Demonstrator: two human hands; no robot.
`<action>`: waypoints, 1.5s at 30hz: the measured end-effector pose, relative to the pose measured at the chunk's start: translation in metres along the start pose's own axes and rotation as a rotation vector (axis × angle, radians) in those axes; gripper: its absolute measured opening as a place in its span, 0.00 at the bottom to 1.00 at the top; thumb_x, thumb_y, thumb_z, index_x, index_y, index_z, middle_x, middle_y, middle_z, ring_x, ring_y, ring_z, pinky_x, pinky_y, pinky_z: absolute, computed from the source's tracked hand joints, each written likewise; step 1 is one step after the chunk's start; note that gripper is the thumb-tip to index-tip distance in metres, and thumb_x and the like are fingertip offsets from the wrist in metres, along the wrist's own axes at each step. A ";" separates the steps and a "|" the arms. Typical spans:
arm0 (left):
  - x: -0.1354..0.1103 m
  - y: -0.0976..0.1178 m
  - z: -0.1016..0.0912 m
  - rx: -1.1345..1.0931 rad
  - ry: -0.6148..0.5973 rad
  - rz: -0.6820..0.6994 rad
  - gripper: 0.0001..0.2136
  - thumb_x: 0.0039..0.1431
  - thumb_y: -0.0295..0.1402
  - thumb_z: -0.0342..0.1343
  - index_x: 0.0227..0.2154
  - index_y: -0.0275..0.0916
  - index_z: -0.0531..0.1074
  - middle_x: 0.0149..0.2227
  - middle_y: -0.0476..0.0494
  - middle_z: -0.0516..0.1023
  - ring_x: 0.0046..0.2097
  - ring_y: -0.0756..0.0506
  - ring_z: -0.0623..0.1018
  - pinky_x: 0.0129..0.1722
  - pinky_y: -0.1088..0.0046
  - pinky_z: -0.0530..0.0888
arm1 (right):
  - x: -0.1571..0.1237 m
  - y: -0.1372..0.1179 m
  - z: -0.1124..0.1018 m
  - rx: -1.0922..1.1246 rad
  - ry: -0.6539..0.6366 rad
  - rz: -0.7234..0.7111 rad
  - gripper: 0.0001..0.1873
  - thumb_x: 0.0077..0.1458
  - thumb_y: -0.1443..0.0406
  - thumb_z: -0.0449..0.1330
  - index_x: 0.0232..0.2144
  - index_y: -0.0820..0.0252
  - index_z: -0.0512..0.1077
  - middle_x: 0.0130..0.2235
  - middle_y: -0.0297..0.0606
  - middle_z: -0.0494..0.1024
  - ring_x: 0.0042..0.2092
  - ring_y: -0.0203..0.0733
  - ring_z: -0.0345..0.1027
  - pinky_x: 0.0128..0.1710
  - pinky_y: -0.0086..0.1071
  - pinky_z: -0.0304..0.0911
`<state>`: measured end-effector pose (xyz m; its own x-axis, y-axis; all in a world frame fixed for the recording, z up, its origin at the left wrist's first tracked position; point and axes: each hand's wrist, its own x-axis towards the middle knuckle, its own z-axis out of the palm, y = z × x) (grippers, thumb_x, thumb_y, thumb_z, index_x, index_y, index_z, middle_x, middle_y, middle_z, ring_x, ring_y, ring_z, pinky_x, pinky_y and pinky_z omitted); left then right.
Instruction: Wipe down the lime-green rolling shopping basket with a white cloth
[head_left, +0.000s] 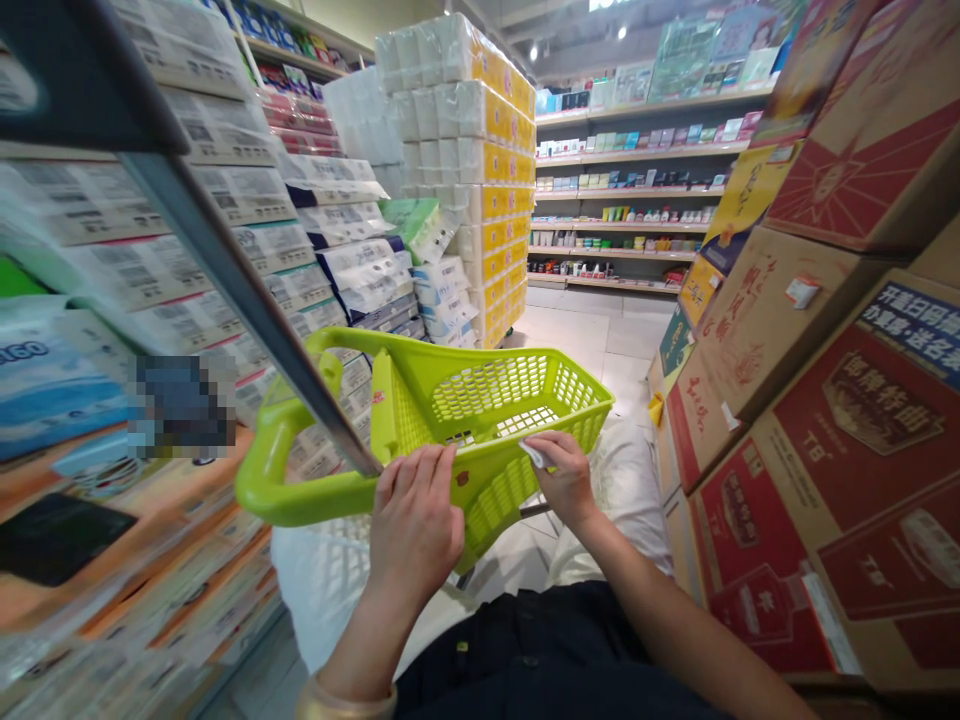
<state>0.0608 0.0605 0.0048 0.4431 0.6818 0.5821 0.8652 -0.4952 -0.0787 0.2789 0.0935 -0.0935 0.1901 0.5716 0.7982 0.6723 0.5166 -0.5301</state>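
A lime-green plastic shopping basket [480, 400] on a trolley frame stands in front of me, empty inside. My left hand [416, 520] rests on the basket's near rim beside the grey metal handle pole [247, 290], fingers curled over the edge. My right hand [564, 472] is closed on a small white cloth or tissue [534, 453] and presses it against the basket's near right rim. A gold bangle [345, 700] sits on my left wrist.
Shelves of packaged tissue [225, 200] line the left. Stacked red and brown cartons [825, 400] crowd the right. A tall pile of wrapped toilet rolls [465, 150] stands ahead, with open tiled floor [585, 335] beyond and product shelves [637, 190] at the back.
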 end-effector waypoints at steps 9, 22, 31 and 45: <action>-0.001 -0.003 0.001 -0.001 0.025 0.007 0.26 0.51 0.23 0.51 0.55 0.35 0.70 0.51 0.37 0.77 0.55 0.37 0.72 0.61 0.58 0.58 | -0.001 -0.028 0.020 0.054 -0.091 -0.070 0.23 0.48 0.77 0.57 0.42 0.52 0.79 0.39 0.38 0.79 0.42 0.44 0.72 0.44 0.38 0.71; -0.002 -0.004 -0.001 0.006 0.004 0.011 0.26 0.51 0.23 0.52 0.56 0.35 0.69 0.52 0.37 0.76 0.55 0.37 0.72 0.61 0.58 0.59 | 0.006 -0.008 -0.006 -0.017 0.074 -0.033 0.15 0.57 0.73 0.55 0.41 0.54 0.77 0.42 0.41 0.79 0.45 0.45 0.73 0.48 0.42 0.70; -0.003 -0.005 0.000 -0.010 0.030 0.008 0.27 0.50 0.23 0.52 0.56 0.37 0.70 0.52 0.38 0.77 0.55 0.37 0.72 0.60 0.57 0.60 | 0.014 -0.042 0.019 0.061 -0.167 -0.206 0.27 0.54 0.76 0.48 0.53 0.57 0.71 0.54 0.42 0.77 0.60 0.44 0.67 0.62 0.46 0.63; 0.004 0.001 -0.010 0.051 -0.009 -0.061 0.20 0.53 0.26 0.51 0.50 0.34 0.74 0.47 0.34 0.78 0.50 0.34 0.74 0.55 0.53 0.63 | 0.019 -0.030 0.029 -0.019 -0.219 -0.084 0.28 0.48 0.79 0.50 0.48 0.57 0.75 0.49 0.42 0.80 0.54 0.45 0.71 0.61 0.46 0.64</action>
<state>0.0609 0.0574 0.0155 0.3909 0.7146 0.5801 0.9014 -0.4247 -0.0842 0.2418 0.1071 -0.0700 -0.0250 0.6530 0.7569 0.6928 0.5572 -0.4578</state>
